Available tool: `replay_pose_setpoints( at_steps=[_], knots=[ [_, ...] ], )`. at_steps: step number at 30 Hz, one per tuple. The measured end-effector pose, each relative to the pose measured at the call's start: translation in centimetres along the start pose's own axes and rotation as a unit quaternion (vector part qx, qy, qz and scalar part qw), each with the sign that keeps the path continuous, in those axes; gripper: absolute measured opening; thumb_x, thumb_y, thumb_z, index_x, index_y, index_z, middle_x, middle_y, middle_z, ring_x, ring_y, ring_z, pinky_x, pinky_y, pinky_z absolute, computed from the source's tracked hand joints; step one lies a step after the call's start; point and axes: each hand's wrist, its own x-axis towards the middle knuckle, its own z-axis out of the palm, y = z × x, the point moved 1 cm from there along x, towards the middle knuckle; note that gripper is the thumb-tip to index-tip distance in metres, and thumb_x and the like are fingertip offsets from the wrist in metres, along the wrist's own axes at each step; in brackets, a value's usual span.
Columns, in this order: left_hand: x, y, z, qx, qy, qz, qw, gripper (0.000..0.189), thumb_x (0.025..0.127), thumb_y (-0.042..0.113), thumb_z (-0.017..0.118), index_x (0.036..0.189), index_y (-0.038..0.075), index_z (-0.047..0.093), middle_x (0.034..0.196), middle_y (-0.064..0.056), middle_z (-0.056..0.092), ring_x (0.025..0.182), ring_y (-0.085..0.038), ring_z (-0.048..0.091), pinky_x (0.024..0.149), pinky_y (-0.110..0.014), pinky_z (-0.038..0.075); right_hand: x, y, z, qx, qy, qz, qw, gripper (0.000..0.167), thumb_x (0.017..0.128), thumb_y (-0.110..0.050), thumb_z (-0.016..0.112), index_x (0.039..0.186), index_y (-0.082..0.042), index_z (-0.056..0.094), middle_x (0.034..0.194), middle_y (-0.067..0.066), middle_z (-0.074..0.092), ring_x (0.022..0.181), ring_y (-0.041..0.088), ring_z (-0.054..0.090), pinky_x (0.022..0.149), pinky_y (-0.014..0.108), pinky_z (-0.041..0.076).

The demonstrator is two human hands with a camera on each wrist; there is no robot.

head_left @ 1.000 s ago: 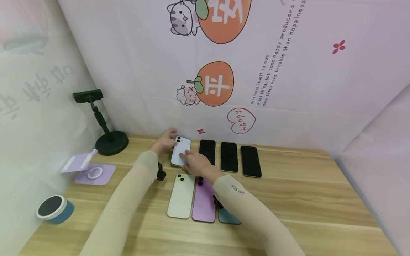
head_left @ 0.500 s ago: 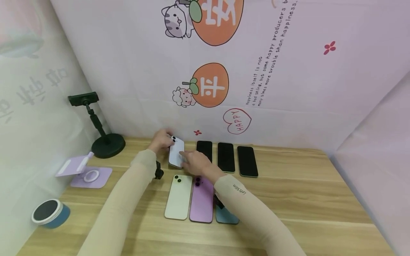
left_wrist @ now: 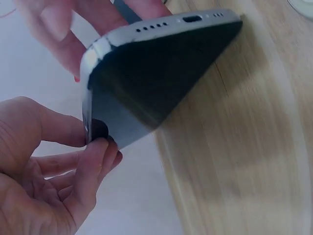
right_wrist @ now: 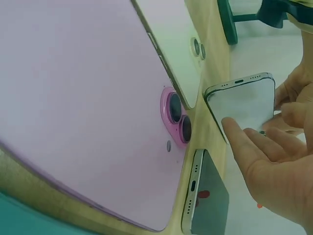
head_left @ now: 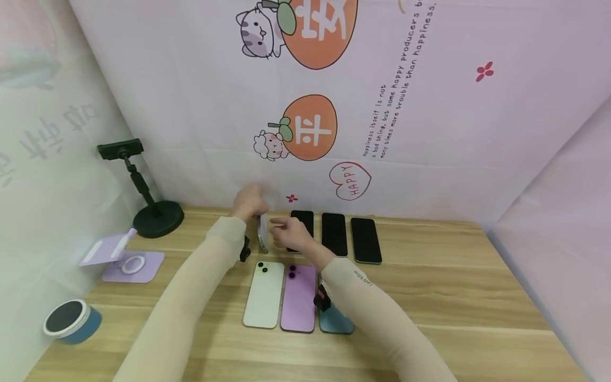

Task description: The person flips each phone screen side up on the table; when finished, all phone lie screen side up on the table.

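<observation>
My left hand [head_left: 250, 201] pinches one end of a white smartphone [head_left: 262, 233] between thumb and fingers. The phone stands on its long edge at the left of the back row, almost side-on in the head view. In the left wrist view its dark screen [left_wrist: 161, 73] and port edge show, and the left hand's fingertips [left_wrist: 100, 147] grip near a corner. My right hand [head_left: 291, 233] hovers just right of the phone, its fingers extended towards it. In the right wrist view the right hand [right_wrist: 274, 166] holds nothing, and its fingers overlap the phone's pale face [right_wrist: 244, 100].
Right of it lie black-screened phones [head_left: 334, 234] in a row. In front are a cream phone [head_left: 264, 297], a purple phone [head_left: 299, 302] and a teal phone [head_left: 336, 318]. Left stand a dark clamp stand [head_left: 158, 217], a lilac stand [head_left: 148, 265] and a blue jar [head_left: 82, 326]. Cloth walls surround.
The white phone lay back-up at first; my left hand has tipped it up on its edge. My right hand's fingers have come off its back. The view has shifted slightly.
</observation>
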Motion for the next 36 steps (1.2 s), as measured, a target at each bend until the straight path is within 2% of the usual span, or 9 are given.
replay_pose_setpoints(
  at_steps=[4, 7, 10, 17, 23, 28, 32, 34, 36],
  knots=[
    [0.2, 0.4, 0.3, 0.01, 0.013, 0.017, 0.9997, 0.016, 0.084, 0.005, 0.064, 0.099, 0.001, 0.064, 0.095, -0.014, 0.067, 0.077, -0.027, 0.06, 0.064, -0.033, 0.049, 0.2, 0.2, -0.1, 0.135, 0.013, 0.054, 0.9893, 0.045, 0.109, -0.023, 0.051, 0.151, -0.006, 0.054, 0.14, 0.025, 0.065, 0.118, 0.035, 0.073, 0.098, 0.044, 0.062],
    [0.3, 0.7, 0.6, 0.007, 0.02, 0.027, 0.9994, 0.03, 0.083, 0.005, 0.065, 0.113, -0.003, 0.066, 0.113, -0.019, 0.07, 0.09, -0.031, 0.064, 0.075, -0.038, 0.056, 0.3, 0.3, -0.2, 0.19, 0.024, 0.068, 0.9792, 0.044, 0.108, -0.021, 0.054, 0.148, -0.003, 0.055, 0.139, 0.026, 0.066, 0.117, 0.034, 0.074, 0.098, 0.043, 0.062],
    [0.4, 0.9, 1.0, 0.0, 0.028, 0.034, 0.999, 0.037, 0.084, 0.005, 0.066, 0.12, -0.004, 0.065, 0.12, -0.019, 0.069, 0.096, -0.031, 0.063, 0.082, -0.041, 0.057, 0.4, 0.2, -0.3, 0.21, 0.033, 0.069, 0.9747, 0.041, 0.105, -0.018, 0.059, 0.141, 0.001, 0.061, 0.132, 0.026, 0.069, 0.11, 0.031, 0.077, 0.091, 0.037, 0.064],
    [0.8, 1.6, 1.9, -0.017, 0.041, 0.037, 0.9984, 0.005, 0.084, 0.004, 0.066, 0.087, 0.003, 0.064, 0.081, -0.011, 0.063, 0.067, -0.025, 0.058, 0.056, -0.032, 0.047, 0.4, 0.1, -0.2, 0.176, 0.059, 0.059, 0.9809, 0.034, 0.098, -0.015, 0.071, 0.127, 0.003, 0.072, 0.127, 0.022, 0.073, 0.098, 0.026, 0.08, 0.082, 0.033, 0.065],
    [0.7, 2.1, 2.5, -0.018, 0.061, 0.039, 0.9972, 0.01, 0.083, 0.005, 0.069, 0.08, 0.005, 0.059, 0.076, -0.007, 0.056, 0.067, -0.024, 0.052, 0.055, -0.031, 0.041, 0.3, 0.0, -0.3, 0.143, 0.085, 0.066, 0.9838, 0.035, 0.096, -0.008, 0.071, 0.129, 0.004, 0.069, 0.127, 0.023, 0.072, 0.089, 0.025, 0.08, 0.078, 0.032, 0.066],
    [0.6, 2.1, 3.1, -0.021, 0.055, 0.048, 0.9971, 0.023, 0.084, 0.004, 0.067, 0.067, 0.008, 0.052, 0.065, -0.004, 0.047, 0.061, -0.022, 0.041, 0.051, -0.032, 0.033, 0.2, 0.1, -0.2, 0.11, 0.106, 0.066, 0.986, 0.03, 0.096, -0.004, 0.069, 0.123, 0.007, 0.072, 0.125, 0.025, 0.071, 0.086, 0.029, 0.081, 0.075, 0.032, 0.066],
    [0.4, 1.1, 3.4, -0.034, 0.05, 0.066, 0.996, 0.01, 0.085, 0.007, 0.065, 0.078, 0.001, 0.063, 0.073, -0.01, 0.059, 0.067, -0.026, 0.051, 0.057, -0.033, 0.042, -0.1, 0.3, -0.1, 0.096, 0.112, 0.074, 0.9863, 0.029, 0.096, -0.002, 0.067, 0.122, 0.008, 0.072, 0.128, 0.026, 0.069, 0.09, 0.031, 0.08, 0.075, 0.033, 0.066],
    [0.3, 0.3, 3.6, -0.039, 0.046, 0.085, 0.9946, 0.018, 0.088, 0.01, 0.065, 0.098, -0.004, 0.07, 0.093, -0.017, 0.071, 0.083, -0.032, 0.064, 0.07, -0.037, 0.054, -0.2, 0.4, 0.0, 0.091, 0.115, 0.076, 0.9863, 0.031, 0.096, -0.002, 0.067, 0.125, 0.009, 0.07, 0.13, 0.027, 0.069, 0.092, 0.032, 0.08, 0.077, 0.034, 0.066],
    [0.3, -0.8, 3.8, -0.045, 0.032, 0.111, 0.9923, 0.034, 0.091, 0.011, 0.064, 0.119, -0.007, 0.068, 0.117, -0.024, 0.072, 0.106, -0.038, 0.069, 0.089, -0.044, 0.06, -0.3, 0.5, 0.0, 0.068, 0.117, 0.074, 0.988, 0.036, 0.096, -0.002, 0.066, 0.131, 0.008, 0.067, 0.126, 0.027, 0.071, 0.09, 0.031, 0.08, 0.079, 0.035, 0.066]
  ],
)
